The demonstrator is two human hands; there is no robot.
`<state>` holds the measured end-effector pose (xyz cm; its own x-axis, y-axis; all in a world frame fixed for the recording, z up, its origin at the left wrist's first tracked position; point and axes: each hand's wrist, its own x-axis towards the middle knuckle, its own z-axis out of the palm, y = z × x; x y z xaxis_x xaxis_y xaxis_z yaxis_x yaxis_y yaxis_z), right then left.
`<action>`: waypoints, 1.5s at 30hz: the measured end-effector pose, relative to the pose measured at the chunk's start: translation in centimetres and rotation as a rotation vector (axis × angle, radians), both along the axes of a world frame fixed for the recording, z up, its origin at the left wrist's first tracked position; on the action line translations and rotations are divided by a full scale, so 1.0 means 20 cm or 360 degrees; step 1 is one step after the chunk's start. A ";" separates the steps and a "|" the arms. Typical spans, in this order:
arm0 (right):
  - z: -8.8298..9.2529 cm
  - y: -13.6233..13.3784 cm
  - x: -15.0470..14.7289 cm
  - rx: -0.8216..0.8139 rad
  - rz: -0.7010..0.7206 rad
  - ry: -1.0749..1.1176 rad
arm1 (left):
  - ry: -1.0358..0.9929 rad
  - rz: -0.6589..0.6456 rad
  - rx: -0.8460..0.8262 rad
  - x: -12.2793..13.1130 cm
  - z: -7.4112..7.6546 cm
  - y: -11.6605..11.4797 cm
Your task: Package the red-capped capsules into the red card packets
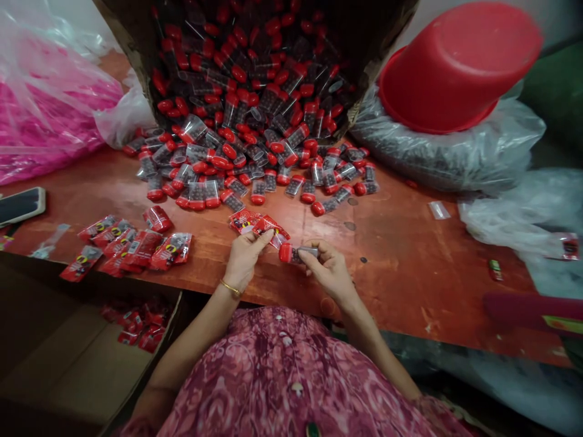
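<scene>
Between thumb and fingers, my left hand (246, 255) pinches a red printed plastic sleeve (273, 229). Another red printed sleeve (243, 220) lies just beyond it on the tabletop. My right hand (328, 267) grips a small clear tube (296, 252) with a red cap and dark beads inside, its cap end pointing left toward the sleeve. A narrow gap seems to part tube and sleeve. Farther back, a large heap of similar red-capped tubes (212, 193) spills over the table. To the left of my left hand sits a pile of tubes wrapped in red printed sleeves (141, 249).
A tipped cardboard box (122, 36) holds more tubes at the back. An upturned red bucket (460, 67) rests on a filled plastic bag (437, 158). A phone (22, 206) and a bag of pink items (45, 103) are left. Below stands an open carton (82, 370).
</scene>
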<state>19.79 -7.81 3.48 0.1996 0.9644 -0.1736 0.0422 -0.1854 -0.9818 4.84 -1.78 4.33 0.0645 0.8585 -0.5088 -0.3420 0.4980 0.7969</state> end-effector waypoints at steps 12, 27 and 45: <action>-0.01 0.00 -0.02 0.0020 -0.0053 -0.0011 | -0.0104 -0.0055 0.0038 0.01 -0.02 0.00; -0.05 -0.03 -0.04 0.0230 -0.0141 -0.0221 | 0.0200 -0.0132 0.0470 0.01 -0.08 -0.01; -0.09 0.00 -0.04 -0.0024 -0.0193 0.0133 | 0.0318 -0.0195 0.0399 0.00 -0.11 -0.03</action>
<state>18.96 -7.86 1.69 0.2989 0.9311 -0.2089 -0.0633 -0.1991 -0.9779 4.89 -2.44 2.05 0.0951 0.9506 -0.2956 -0.1170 0.3056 0.9449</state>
